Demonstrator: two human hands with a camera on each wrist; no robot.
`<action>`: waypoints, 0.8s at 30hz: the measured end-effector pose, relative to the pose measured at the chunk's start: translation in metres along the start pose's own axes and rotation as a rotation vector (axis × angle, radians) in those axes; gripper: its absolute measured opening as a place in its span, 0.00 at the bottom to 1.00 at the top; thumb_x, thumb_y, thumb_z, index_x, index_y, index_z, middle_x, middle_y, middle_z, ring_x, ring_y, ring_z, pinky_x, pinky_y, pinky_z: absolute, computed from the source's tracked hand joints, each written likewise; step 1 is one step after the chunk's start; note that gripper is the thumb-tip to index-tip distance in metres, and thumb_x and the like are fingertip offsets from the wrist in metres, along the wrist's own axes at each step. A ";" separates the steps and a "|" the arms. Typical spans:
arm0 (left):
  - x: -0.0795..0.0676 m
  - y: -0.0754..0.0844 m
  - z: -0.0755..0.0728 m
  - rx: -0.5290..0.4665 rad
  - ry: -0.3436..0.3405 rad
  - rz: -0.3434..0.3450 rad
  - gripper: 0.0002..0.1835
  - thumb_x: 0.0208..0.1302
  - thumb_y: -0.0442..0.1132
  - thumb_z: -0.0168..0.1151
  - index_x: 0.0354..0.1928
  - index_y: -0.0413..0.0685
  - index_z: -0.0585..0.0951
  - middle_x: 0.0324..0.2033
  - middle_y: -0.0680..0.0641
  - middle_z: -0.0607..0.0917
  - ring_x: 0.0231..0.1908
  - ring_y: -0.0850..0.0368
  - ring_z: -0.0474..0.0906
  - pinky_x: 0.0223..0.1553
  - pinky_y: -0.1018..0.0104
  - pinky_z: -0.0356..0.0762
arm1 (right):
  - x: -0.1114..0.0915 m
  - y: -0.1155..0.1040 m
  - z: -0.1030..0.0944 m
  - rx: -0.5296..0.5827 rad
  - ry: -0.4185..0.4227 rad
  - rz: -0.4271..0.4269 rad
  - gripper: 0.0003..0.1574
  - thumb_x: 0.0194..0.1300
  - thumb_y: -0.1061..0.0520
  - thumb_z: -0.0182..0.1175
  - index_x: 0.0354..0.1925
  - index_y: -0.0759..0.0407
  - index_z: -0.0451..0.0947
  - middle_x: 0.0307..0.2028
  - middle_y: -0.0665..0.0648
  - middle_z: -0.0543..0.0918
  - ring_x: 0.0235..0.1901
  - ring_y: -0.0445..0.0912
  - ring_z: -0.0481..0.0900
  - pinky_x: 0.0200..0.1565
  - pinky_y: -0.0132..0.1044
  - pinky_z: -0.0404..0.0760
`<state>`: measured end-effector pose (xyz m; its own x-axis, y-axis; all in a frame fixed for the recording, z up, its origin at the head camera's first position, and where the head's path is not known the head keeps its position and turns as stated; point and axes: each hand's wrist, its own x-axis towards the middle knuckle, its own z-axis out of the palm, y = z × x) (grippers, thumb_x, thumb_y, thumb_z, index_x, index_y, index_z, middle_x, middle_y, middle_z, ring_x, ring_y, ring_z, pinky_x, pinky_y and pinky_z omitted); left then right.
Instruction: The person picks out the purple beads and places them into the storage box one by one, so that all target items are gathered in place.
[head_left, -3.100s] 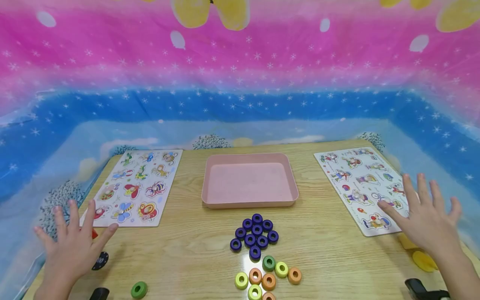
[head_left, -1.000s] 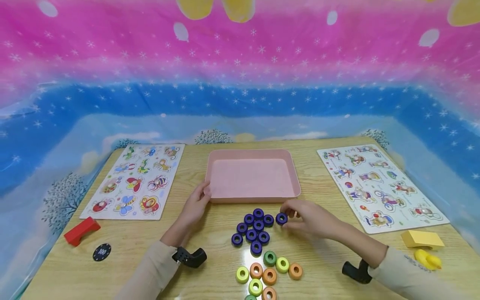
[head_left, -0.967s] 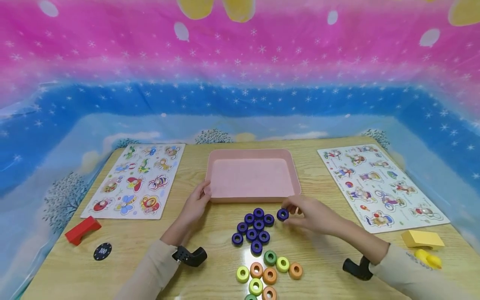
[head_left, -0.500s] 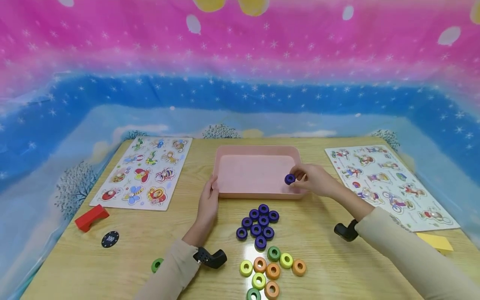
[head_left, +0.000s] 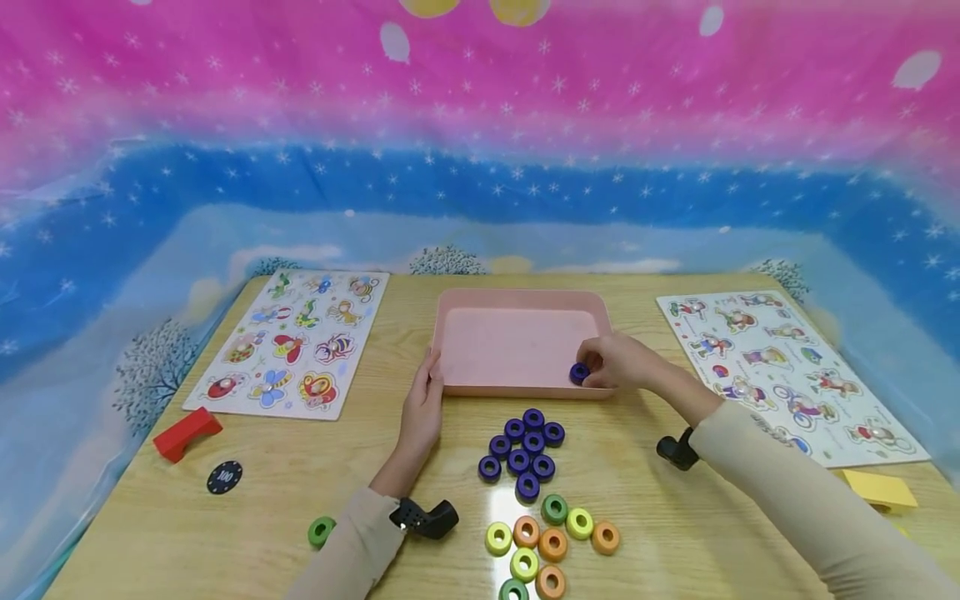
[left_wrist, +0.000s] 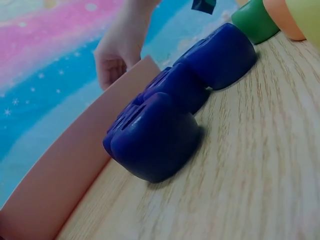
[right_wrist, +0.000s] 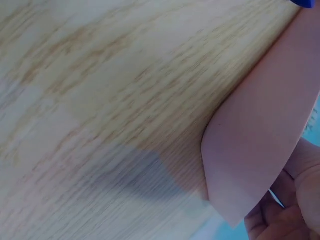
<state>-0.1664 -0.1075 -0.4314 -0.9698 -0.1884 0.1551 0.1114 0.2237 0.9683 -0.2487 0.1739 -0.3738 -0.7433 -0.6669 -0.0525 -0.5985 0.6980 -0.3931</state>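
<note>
R hand point(head_left: 618, 362) is pinching one purple ring point(head_left: 577, 380) btwn thumb & fingers, fingers curling. The ring is sitting inside the pink tray point(head_left: 517, 342), right at its near R corner; can't tell if it's touching the tray floor. L hand point(head_left: 420, 412) is resting against the tray's outer L side by the near L corner, fingers lying fairly straight, no ring in it. So the ring is being held at R hand's fingertips, well apart from L hand, w/ most of the tray's width lying btwn.

Nine more purple rings point(head_left: 533, 451) are lying bunched on the tabletop point(head_left: 225, 550), just near of the tray & btwn the two forearms. A mixed grn/yel/orange ring group point(head_left: 553, 555) is lying nearer, next to that bunch; one lone grn ring point(head_left: 322, 542) is lying off L, by the L sleeve.

Far L, a puzzle board w/ insects point(head_left: 288, 342) is lying flat; a red block point(head_left: 187, 433) & a blk "100" chip point(head_left: 225, 477) are lying near of it. On the R, a 2nd puzzle board point(head_left: 795, 375) is lying partly behind the R sleeve, w/ a yel block point(head_left: 877, 490) nearer.
</note>
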 end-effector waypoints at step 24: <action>-0.003 0.001 -0.001 0.010 -0.001 -0.024 0.20 0.65 0.40 0.38 0.59 0.50 0.61 0.61 0.50 0.55 0.59 0.58 0.47 0.58 0.62 0.46 | -0.044 -0.047 0.014 0.308 -0.031 -0.139 0.18 0.47 0.54 0.63 0.38 0.57 0.74 0.28 0.48 0.75 0.25 0.38 0.72 0.27 0.30 0.73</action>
<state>-0.1634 -0.1081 -0.4303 -0.9725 -0.1926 0.1312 0.0857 0.2281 0.9699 -0.1837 0.1668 -0.3657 -0.6491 -0.7607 -0.0049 -0.5716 0.4920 -0.6567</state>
